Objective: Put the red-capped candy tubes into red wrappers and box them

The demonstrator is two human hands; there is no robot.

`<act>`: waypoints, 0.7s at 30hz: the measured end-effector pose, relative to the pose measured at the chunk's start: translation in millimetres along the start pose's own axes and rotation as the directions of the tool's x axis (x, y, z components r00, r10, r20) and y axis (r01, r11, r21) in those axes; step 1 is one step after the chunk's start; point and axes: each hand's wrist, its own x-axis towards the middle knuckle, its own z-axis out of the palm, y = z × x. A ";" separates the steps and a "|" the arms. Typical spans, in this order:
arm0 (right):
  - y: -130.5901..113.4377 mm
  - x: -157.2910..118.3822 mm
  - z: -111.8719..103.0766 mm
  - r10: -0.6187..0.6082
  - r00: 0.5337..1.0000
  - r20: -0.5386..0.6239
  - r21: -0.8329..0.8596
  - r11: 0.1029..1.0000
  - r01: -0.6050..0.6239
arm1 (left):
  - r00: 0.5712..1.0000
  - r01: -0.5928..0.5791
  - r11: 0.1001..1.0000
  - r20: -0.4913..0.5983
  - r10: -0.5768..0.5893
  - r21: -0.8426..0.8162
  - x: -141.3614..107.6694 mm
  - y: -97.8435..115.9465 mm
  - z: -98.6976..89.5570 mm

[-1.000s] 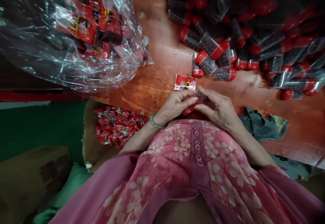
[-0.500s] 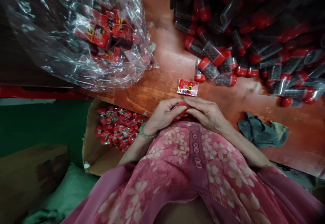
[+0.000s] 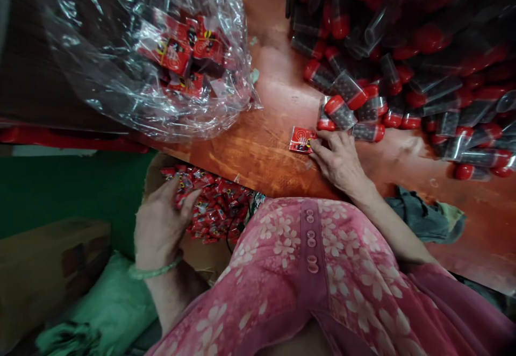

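Observation:
My right hand (image 3: 338, 159) is on the tabletop, its fingertips closed at the right edge of a small red printed card (image 3: 299, 139). The card lies flat, its right end partly covered by the fingers. My left hand (image 3: 161, 219), wearing a pale green bangle, is over an open cardboard carton (image 3: 151, 176) below the table's edge. Its thumb and fingers are apart, blurred by motion, and I see nothing in them. Inside the carton lie many small red wrapped packets (image 3: 217, 205).
Clear tubes with red caps (image 3: 366, 130), several filled with dark beads, are heaped at the back right. A large clear plastic bag (image 3: 193, 125) holding bundles of red cards stands at the back left. A dark cloth (image 3: 419, 216) lies on the right of the table (image 3: 274, 173).
My hands have parted from around a red item at my waist. The left swung down left over the carton; the right reached forward to the card. The red item is out of sight.

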 end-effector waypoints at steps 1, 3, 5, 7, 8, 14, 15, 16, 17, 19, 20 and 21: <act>0.0 -1.3 1.5 -0.009 1.000 -0.007 -0.005 1.000 0.009 | 0.999 -0.040 0.999 -0.023 0.040 -0.003 10.8 6.9 13.0; 0.0 -3.4 2.7 -0.018 1.000 -0.010 -0.008 1.000 0.018 | 0.990 -0.127 0.992 -0.059 0.126 -0.005 34.6 20.3 42.7; -0.1 -4.3 2.9 -0.020 1.000 -0.007 0.011 1.000 0.021 | 0.967 -0.237 0.972 -0.094 0.236 0.003 58.9 31.1 73.5; -0.6 -3.7 3.6 -0.021 1.000 -0.015 0.050 0.998 0.022 | 0.918 -0.372 0.928 -0.137 0.372 0.026 81.6 37.2 101.9; -1.1 -3.0 4.1 -0.022 0.999 -0.028 0.074 0.997 0.024 | 0.888 -0.435 0.900 -0.144 0.436 0.041 91.6 38.2 114.2; -5.5 1.9 -1.8 -0.015 0.998 -0.064 0.203 0.979 0.028 | 0.798 -0.584 0.805 -0.110 0.592 0.103 120.9 27.2 152.5; -5.2 2.1 -6.0 -0.032 0.998 -0.055 0.224 0.974 0.043 | 0.794 -0.589 0.801 -0.112 0.598 0.106 121.0 25.5 154.0; -4.2 2.3 -11.2 -0.047 0.998 -0.052 0.243 0.968 0.059 | 0.787 -0.595 0.796 -0.122 0.605 0.113 120.6 24.7 154.6; -2.4 2.7 -17.1 -0.054 0.997 -0.057 0.257 0.964 0.067 | 0.776 -0.601 0.789 -0.142 0.614 0.125 120.0 24.7 154.8; 3.5 4.9 -28.9 -0.015 0.994 -0.105 0.244 0.969 0.040 | 0.754 -0.607 0.779 -0.198 0.627 0.158 119.3 27.1 154.1; 7.1 6.9 -34.0 0.029 0.988 -0.149 0.213 0.977 0.004 | 0.747 -0.605 0.779 -0.221 0.627 0.167 119.5 28.9 153.5; 10.9 9.6 -38.1 0.076 0.978 -0.194 0.170 0.984 -0.043 | 0.747 -0.600 0.783 -0.235 0.621 0.163 120.1 30.8 152.7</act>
